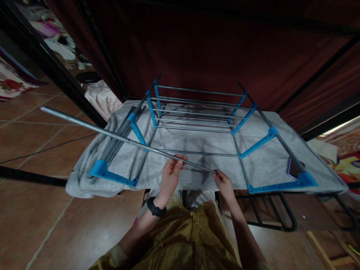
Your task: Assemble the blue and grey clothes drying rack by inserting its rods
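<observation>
A long grey metal tube [112, 134] slants across the front of me, its far end out over the floor at the left. My left hand [172, 173] is closed round it near its right part, a dark band on that wrist. At its right end, my right hand [224, 183] pinches the tube tip. Behind it lies a rack frame of grey rods with blue plastic brackets [257, 144], on a grey blanket [194, 180]. Several loose grey tubes [119, 138] lie at the frame's left side, above a blue corner bracket [112, 175].
A phone [294, 167] rests on the blanket near the right corner bracket. A dark red curtain [197, 48] hangs behind the blanket-covered surface. Black metal bars [270, 213] stand below right. On the tiled floor [36, 210] at left runs a thin cable [47, 150].
</observation>
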{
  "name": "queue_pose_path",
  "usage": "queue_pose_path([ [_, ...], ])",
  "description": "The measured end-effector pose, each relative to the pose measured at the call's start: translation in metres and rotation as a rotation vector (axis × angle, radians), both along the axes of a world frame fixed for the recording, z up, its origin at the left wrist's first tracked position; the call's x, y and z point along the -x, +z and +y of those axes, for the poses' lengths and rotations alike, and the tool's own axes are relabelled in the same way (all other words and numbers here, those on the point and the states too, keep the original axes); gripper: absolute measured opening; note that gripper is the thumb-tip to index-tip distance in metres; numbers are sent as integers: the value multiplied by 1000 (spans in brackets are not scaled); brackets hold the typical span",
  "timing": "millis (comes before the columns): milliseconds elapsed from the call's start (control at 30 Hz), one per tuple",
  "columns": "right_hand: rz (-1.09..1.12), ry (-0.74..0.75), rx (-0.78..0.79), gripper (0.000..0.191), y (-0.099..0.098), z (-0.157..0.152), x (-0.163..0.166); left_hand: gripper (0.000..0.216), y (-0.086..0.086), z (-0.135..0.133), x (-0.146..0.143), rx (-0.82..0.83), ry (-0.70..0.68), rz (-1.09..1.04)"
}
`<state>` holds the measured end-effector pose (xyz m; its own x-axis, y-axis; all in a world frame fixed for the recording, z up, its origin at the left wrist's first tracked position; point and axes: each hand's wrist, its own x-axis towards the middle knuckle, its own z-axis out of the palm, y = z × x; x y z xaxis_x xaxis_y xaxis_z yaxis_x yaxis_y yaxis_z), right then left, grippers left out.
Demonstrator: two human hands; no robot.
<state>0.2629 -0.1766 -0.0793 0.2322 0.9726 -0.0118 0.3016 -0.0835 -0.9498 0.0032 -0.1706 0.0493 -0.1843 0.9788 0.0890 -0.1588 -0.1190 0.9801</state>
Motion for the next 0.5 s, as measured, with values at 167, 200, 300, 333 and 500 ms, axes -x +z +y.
queue_pose_path([
  [167,-134,88,15,49,8,-3,16,29,1,2,2,-23,11,28],
  [200,-156,102,19,50,9,-4,20,29,1,2,2,-22,8,32],
  [300,-201,136,30,53,11,-6,31,30,-1,2,2,-13,1,46],
  [333,-213,148,34,53,11,-7,35,30,-1,2,2,-11,1,48],
  [500,-246,173,49,56,10,-11,45,32,-5,2,4,-5,1,22],
])
